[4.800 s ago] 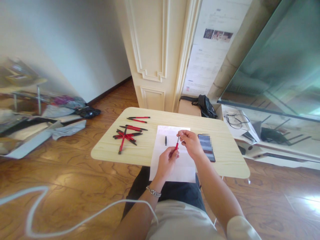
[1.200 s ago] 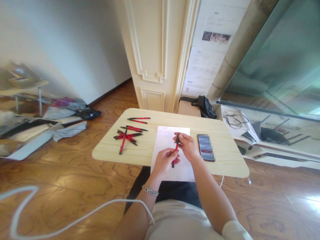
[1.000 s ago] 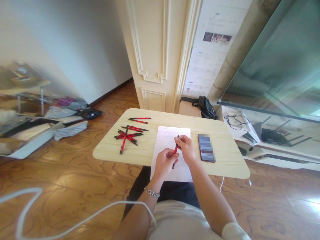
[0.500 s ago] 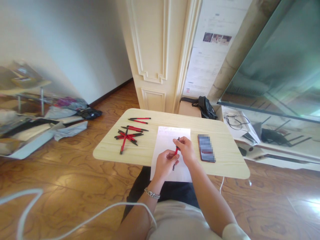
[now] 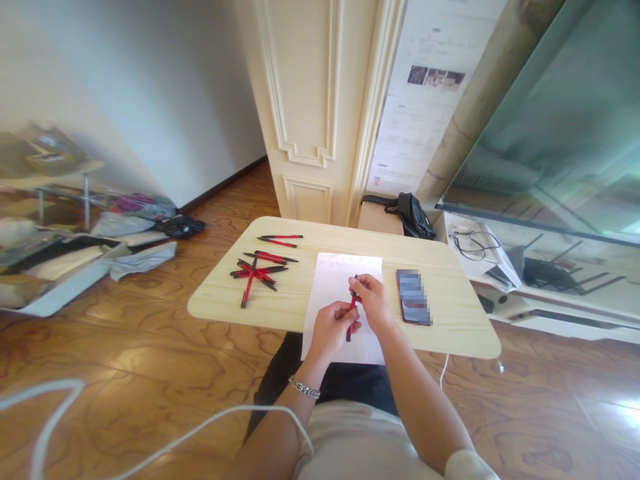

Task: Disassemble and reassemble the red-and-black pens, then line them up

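Over a white sheet of paper (image 5: 327,287), both hands hold one red and black pen (image 5: 354,300) that stands at a steep slant. My left hand (image 5: 331,328) pinches the pen's lower half between thumb and fingers, and its lower end sticks out beneath them. Close to the upper black end, my right hand (image 5: 373,301) is closed on the same pen. Fingers cover parts of the barrel. Several more red and black pens (image 5: 249,283) lie loosely crossed at the left of the table, apart from my hands.
The light wooden table (image 5: 450,280) has rounded corners. A phone (image 5: 414,298) lies right of the paper. Behind the table are a black bag (image 5: 413,217) and a panelled cream door (image 5: 305,100). A white cable (image 5: 200,427) curves across the lower left foreground.
More red shows at the pen's lower end, beneath my left fingers. Both hands keep nearly the same grip and place. The other pens, the paper and the phone stay put.
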A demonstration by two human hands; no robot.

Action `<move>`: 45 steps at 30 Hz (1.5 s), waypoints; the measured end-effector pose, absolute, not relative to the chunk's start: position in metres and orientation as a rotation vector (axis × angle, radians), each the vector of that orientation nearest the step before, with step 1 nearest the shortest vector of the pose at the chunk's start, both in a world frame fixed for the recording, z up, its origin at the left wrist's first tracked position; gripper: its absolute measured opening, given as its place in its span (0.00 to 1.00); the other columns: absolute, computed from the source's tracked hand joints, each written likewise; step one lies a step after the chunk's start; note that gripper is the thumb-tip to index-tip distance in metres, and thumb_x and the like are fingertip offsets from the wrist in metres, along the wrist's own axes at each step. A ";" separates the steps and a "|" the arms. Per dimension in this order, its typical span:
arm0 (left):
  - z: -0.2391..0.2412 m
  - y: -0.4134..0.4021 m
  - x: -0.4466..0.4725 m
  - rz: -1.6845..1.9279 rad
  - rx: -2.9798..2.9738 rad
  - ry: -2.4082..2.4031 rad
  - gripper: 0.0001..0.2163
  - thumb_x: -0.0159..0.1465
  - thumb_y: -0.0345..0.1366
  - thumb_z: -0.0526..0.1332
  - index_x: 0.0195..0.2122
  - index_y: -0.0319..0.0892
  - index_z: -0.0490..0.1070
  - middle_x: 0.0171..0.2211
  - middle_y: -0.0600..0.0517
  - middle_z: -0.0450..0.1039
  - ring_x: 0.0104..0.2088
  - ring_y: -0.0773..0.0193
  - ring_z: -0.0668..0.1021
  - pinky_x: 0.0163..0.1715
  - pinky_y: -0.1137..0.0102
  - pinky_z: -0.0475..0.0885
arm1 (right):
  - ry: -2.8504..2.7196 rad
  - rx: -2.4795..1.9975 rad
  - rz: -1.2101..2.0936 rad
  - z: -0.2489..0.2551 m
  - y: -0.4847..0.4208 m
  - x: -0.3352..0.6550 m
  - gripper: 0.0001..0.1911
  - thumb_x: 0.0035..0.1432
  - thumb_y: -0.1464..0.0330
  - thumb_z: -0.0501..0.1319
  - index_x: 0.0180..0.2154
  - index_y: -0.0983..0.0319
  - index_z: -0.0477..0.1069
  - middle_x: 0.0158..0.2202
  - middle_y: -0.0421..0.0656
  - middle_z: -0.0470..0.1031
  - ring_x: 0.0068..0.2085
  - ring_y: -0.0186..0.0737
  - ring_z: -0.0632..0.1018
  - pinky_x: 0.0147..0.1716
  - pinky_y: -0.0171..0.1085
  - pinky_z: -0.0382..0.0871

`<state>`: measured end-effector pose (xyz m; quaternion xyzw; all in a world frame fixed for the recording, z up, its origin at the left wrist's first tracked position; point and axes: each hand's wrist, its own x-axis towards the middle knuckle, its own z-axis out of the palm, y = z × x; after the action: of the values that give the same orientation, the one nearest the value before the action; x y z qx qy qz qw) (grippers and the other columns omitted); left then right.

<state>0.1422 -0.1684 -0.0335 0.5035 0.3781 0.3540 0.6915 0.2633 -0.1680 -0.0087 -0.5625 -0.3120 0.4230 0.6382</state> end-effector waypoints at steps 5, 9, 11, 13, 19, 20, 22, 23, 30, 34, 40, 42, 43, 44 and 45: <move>-0.032 -0.167 0.142 0.779 1.118 0.818 0.15 0.54 0.44 0.66 0.34 0.37 0.73 0.26 0.47 0.77 0.24 0.61 0.79 0.24 0.70 0.73 | -0.776 -1.213 1.035 -0.005 -0.170 0.267 0.17 0.53 0.54 0.60 0.37 0.60 0.75 0.31 0.43 0.75 0.32 0.36 0.73 0.31 0.35 0.65; -0.036 -0.170 0.144 0.818 1.200 0.879 0.13 0.55 0.44 0.65 0.33 0.38 0.72 0.22 0.50 0.75 0.22 0.62 0.79 0.22 0.71 0.71 | -0.804 -1.339 0.922 -0.010 -0.168 0.267 0.16 0.51 0.55 0.63 0.32 0.61 0.74 0.28 0.42 0.75 0.31 0.36 0.72 0.30 0.35 0.63; -0.039 -0.172 0.144 0.848 1.232 0.903 0.13 0.56 0.44 0.65 0.32 0.38 0.72 0.22 0.51 0.75 0.21 0.63 0.78 0.22 0.72 0.70 | -0.787 -1.380 0.882 -0.014 -0.168 0.265 0.16 0.50 0.54 0.64 0.29 0.61 0.72 0.27 0.42 0.75 0.29 0.36 0.72 0.28 0.35 0.62; -0.040 -0.174 0.143 0.853 1.243 0.912 0.13 0.56 0.44 0.65 0.32 0.39 0.73 0.21 0.51 0.75 0.21 0.63 0.78 0.21 0.73 0.70 | -0.772 -1.396 0.878 -0.016 -0.168 0.264 0.17 0.48 0.53 0.64 0.29 0.61 0.72 0.27 0.42 0.76 0.28 0.36 0.72 0.27 0.35 0.62; -0.035 -0.170 0.144 0.806 1.144 0.868 0.15 0.54 0.45 0.67 0.33 0.38 0.72 0.23 0.48 0.77 0.23 0.61 0.79 0.22 0.71 0.71 | -0.835 -1.378 0.916 -0.010 -0.171 0.269 0.18 0.52 0.52 0.61 0.34 0.60 0.73 0.31 0.43 0.77 0.30 0.37 0.73 0.28 0.35 0.64; -0.032 -0.169 0.144 0.792 1.109 0.857 0.15 0.53 0.45 0.67 0.33 0.37 0.72 0.24 0.47 0.77 0.23 0.61 0.79 0.23 0.70 0.72 | -0.850 -1.364 0.910 -0.008 -0.173 0.271 0.19 0.53 0.52 0.60 0.37 0.60 0.74 0.32 0.43 0.77 0.31 0.37 0.74 0.28 0.35 0.65; -0.027 -0.167 0.145 0.766 1.035 0.835 0.17 0.53 0.46 0.67 0.34 0.37 0.72 0.27 0.45 0.78 0.25 0.60 0.80 0.26 0.68 0.74 | -0.875 -1.338 0.869 -0.006 -0.176 0.274 0.19 0.56 0.52 0.57 0.42 0.58 0.73 0.34 0.43 0.76 0.31 0.37 0.74 0.28 0.35 0.65; -0.024 -0.167 0.145 0.765 1.001 0.825 0.18 0.52 0.46 0.68 0.35 0.37 0.72 0.29 0.45 0.78 0.26 0.59 0.80 0.27 0.67 0.75 | -0.887 -1.329 0.840 -0.006 -0.179 0.275 0.19 0.57 0.52 0.56 0.43 0.57 0.72 0.34 0.43 0.76 0.31 0.36 0.74 0.28 0.35 0.65; -0.011 -0.162 0.146 0.945 0.869 0.789 0.18 0.54 0.46 0.67 0.37 0.38 0.70 0.35 0.43 0.79 0.36 0.58 0.80 0.38 0.62 0.76 | -0.971 -1.301 0.796 -0.013 -0.215 0.267 0.19 0.52 0.57 0.65 0.44 0.56 0.72 0.29 0.40 0.72 0.30 0.37 0.72 0.30 0.37 0.65; -0.007 -0.165 0.153 0.977 0.829 0.708 0.17 0.56 0.46 0.66 0.37 0.38 0.69 0.39 0.42 0.78 0.36 0.60 0.80 0.36 0.65 0.75 | -0.795 -1.159 0.864 -0.019 -0.222 0.248 0.19 0.45 0.62 0.70 0.40 0.56 0.70 0.34 0.41 0.74 0.30 0.36 0.72 0.30 0.37 0.66; -0.002 -0.171 0.160 0.935 0.897 0.664 0.17 0.56 0.46 0.65 0.39 0.36 0.74 0.40 0.42 0.78 0.41 0.56 0.79 0.39 0.66 0.73 | -0.425 -0.958 0.884 -0.014 -0.206 0.238 0.13 0.56 0.55 0.59 0.38 0.56 0.70 0.33 0.41 0.73 0.31 0.36 0.73 0.31 0.38 0.67; -0.006 -0.169 0.157 0.932 1.010 0.691 0.16 0.55 0.43 0.66 0.41 0.38 0.75 0.42 0.43 0.77 0.44 0.56 0.78 0.44 0.65 0.72 | -0.367 -0.920 0.851 -0.008 -0.199 0.250 0.13 0.57 0.54 0.58 0.37 0.54 0.69 0.36 0.40 0.74 0.35 0.38 0.75 0.34 0.39 0.68; -0.009 -0.168 0.153 0.928 1.085 0.716 0.15 0.55 0.42 0.66 0.41 0.39 0.75 0.43 0.44 0.77 0.45 0.56 0.78 0.45 0.65 0.71 | -0.347 -0.894 0.827 -0.004 -0.196 0.258 0.13 0.57 0.53 0.58 0.35 0.54 0.68 0.37 0.40 0.74 0.37 0.38 0.75 0.35 0.39 0.69; -0.012 -0.166 0.150 0.919 1.168 0.746 0.15 0.55 0.41 0.66 0.42 0.41 0.75 0.43 0.44 0.77 0.45 0.57 0.77 0.45 0.65 0.71 | -0.336 -0.855 0.822 -0.001 -0.193 0.268 0.13 0.57 0.52 0.58 0.34 0.54 0.67 0.37 0.40 0.74 0.38 0.38 0.75 0.36 0.40 0.69; -0.016 -0.164 0.146 0.913 1.250 0.784 0.14 0.55 0.40 0.66 0.41 0.41 0.75 0.43 0.45 0.77 0.44 0.57 0.78 0.45 0.65 0.71 | -0.322 -0.814 0.818 0.002 -0.190 0.278 0.13 0.57 0.52 0.58 0.34 0.54 0.66 0.33 0.39 0.73 0.36 0.38 0.75 0.36 0.40 0.69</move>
<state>0.1456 -0.1639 -0.0156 0.5494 0.3448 0.4014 0.6467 0.2780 -0.1897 0.0016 -0.3831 -0.1515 0.3852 0.8258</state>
